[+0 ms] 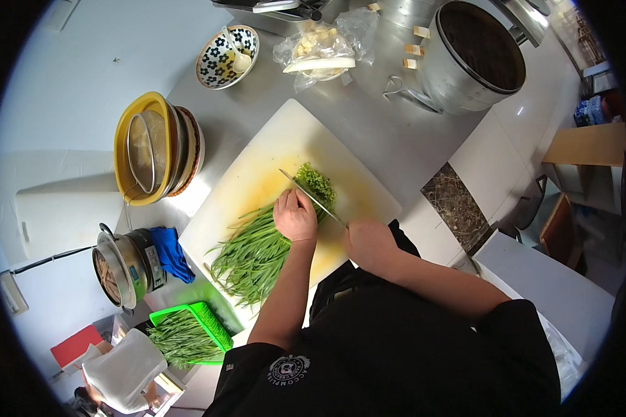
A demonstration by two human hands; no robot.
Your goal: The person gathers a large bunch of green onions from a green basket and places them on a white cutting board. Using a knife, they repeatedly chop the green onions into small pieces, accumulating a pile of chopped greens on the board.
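A bundle of long green garlic chives lies across the white plastic cutting board, which has yellowish stains. My left hand holds the bundle down, fingers curled close to the blade. In my right hand is a kitchen knife, seen almost edge-on; the handle is hidden by the fist. The blade crosses the chives right beside my left fingertips. Beyond it sits a heap of finely chopped chives.
Stacked basins with a strainer, a pot and a blue cloth stand left. A green basket holds more chives. Behind the board are a patterned bowl, bagged food, a peeler and a large metal pot.
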